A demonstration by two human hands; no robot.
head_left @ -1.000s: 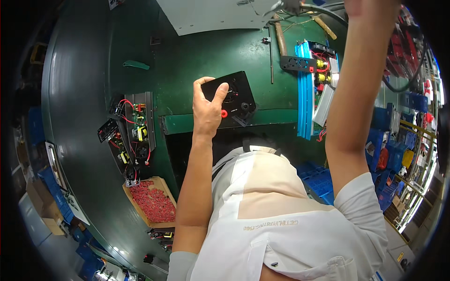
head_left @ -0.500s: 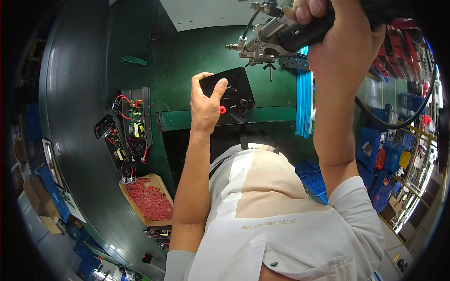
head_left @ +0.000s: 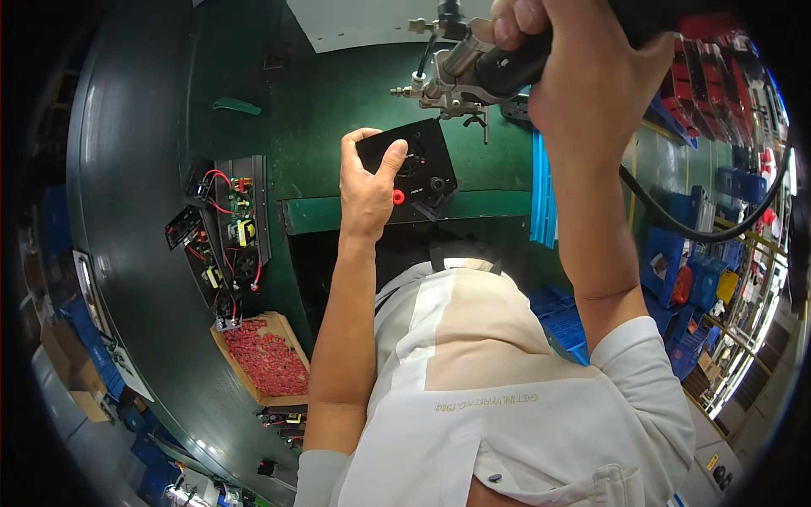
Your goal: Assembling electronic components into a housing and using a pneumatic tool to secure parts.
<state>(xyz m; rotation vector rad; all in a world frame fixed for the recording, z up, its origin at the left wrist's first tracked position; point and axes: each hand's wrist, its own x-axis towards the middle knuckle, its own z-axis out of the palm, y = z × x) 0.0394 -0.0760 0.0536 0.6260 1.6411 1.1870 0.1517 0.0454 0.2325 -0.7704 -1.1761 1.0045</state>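
My left hand [head_left: 367,186] grips a black square box [head_left: 435,156] at the bench edge, thumb on its top face and fingers round its left side. That face has a round fan opening, a red ring terminal and a black one. My right hand [head_left: 587,89] is wrapped round the thick black body of a power screwdriver [head_left: 511,69] with metal fittings and a thin hose. The metal nose of the screwdriver is over the box's far right corner; I cannot tell whether they touch.
Left of the box lie opened units with circuit boards and red wires [head_left: 241,224]. Nearer stands a tray of small red parts [head_left: 269,362]. Blue metal profiles [head_left: 543,190] lie on the right, and a black cable [head_left: 705,235] hangs beyond my right forearm. A green strip [head_left: 237,106] lies farther back.
My right hand has shifted the screwdriver left and slightly toward the far side, bringing its nose over the box's corner. The box and my left hand have barely moved.
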